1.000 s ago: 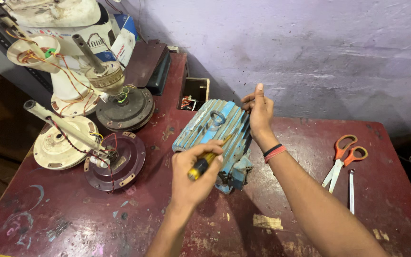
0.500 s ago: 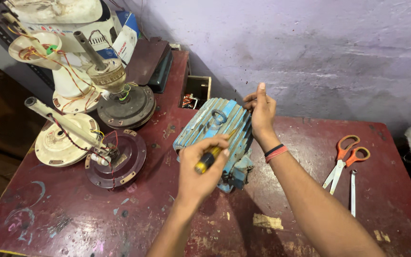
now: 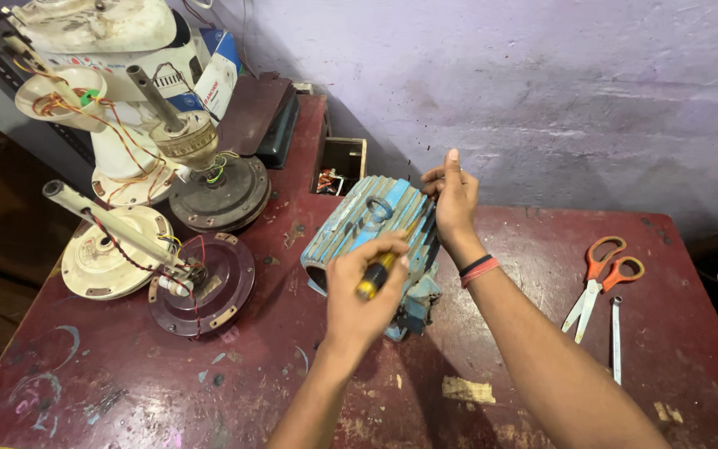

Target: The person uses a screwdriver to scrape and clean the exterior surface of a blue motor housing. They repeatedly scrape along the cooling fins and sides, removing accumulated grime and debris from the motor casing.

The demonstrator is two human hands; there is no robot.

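A blue ribbed motor housing [image 3: 351, 229] lies on the dark red table [image 3: 525, 249], near the wall. My left hand [image 3: 363, 295] is closed around a screwdriver with a yellow and black handle [image 3: 376, 278]. Its shaft points up toward the motor's far right end. My right hand [image 3: 452, 199], with red and black bands on the wrist, hovers over that end. Its thumb and fingers are pinched together and the index finger sticks up. I cannot make out whether anything small sits in the pinch.
Several opened fan motors with rods and loose wires [image 3: 201, 278] crowd the table's left side. A small open wooden box [image 3: 338, 162] sits by the wall behind the blue motor. Orange-handled scissors [image 3: 596, 278] and a thin metal tool [image 3: 616, 337] lie at the right.
My left hand has brought the screwdriver up closer to the motor's right end. My right hand has lifted slightly off the housing's edge, with its fingers now pinched above it.
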